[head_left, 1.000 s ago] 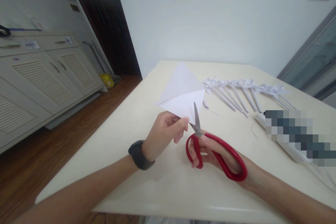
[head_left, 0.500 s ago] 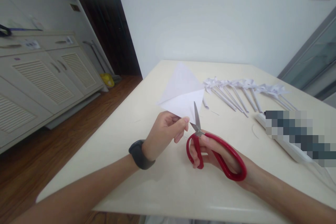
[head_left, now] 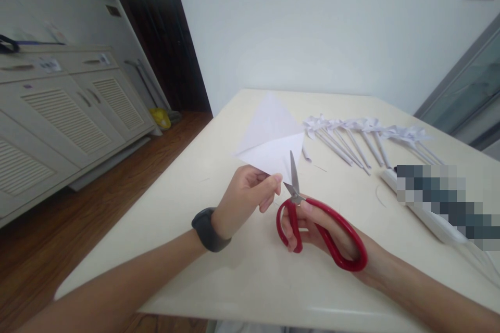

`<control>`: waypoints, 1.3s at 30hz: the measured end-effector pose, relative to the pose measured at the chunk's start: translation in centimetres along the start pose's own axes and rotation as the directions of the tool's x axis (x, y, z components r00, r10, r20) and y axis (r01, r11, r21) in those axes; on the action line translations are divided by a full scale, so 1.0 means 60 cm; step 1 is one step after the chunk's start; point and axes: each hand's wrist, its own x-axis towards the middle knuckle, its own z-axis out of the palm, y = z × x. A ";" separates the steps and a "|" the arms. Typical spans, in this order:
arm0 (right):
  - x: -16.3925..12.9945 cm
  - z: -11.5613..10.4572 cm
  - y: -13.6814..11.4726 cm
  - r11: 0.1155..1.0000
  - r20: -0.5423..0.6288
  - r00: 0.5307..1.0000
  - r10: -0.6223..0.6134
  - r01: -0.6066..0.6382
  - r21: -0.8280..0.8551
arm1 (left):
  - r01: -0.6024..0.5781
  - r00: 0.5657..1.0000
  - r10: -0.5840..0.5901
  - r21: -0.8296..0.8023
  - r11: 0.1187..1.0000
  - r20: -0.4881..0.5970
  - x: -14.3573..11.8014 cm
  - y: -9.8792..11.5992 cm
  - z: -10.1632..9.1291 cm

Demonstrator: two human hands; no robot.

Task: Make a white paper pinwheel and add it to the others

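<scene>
My left hand (head_left: 244, 199) pinches the near corner of a white folded sheet of paper (head_left: 269, 138) and holds it above the cream table (head_left: 187, 203). A dark watch sits on that wrist. My right hand (head_left: 316, 226) grips red-handled scissors (head_left: 318, 223), fingers through the loops. The steel blades point up and away, and their tips meet the paper's near edge just right of my left fingertips.
A row of several white paper pinwheels on sticks (head_left: 359, 138) lies at the table's far right. A white strip with a blurred patch (head_left: 441, 205) lies along the right edge. White louvred cabinets (head_left: 58, 119) stand across the wooden floor at left, with a dark doorway behind.
</scene>
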 end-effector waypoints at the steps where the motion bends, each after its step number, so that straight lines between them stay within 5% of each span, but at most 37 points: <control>1: 0.000 0.000 0.000 1.000 -0.001 1.000 -0.004 0.004 -0.001 | 0.002 1.000 -0.002 0.001 1.000 0.002 0.000 0.000 0.000; 39: 0.003 0.003 0.017 0.996 -0.108 0.994 -0.017 0.007 -0.090 | -0.017 1.000 0.018 -0.071 0.997 0.012 0.000 -0.001 -0.003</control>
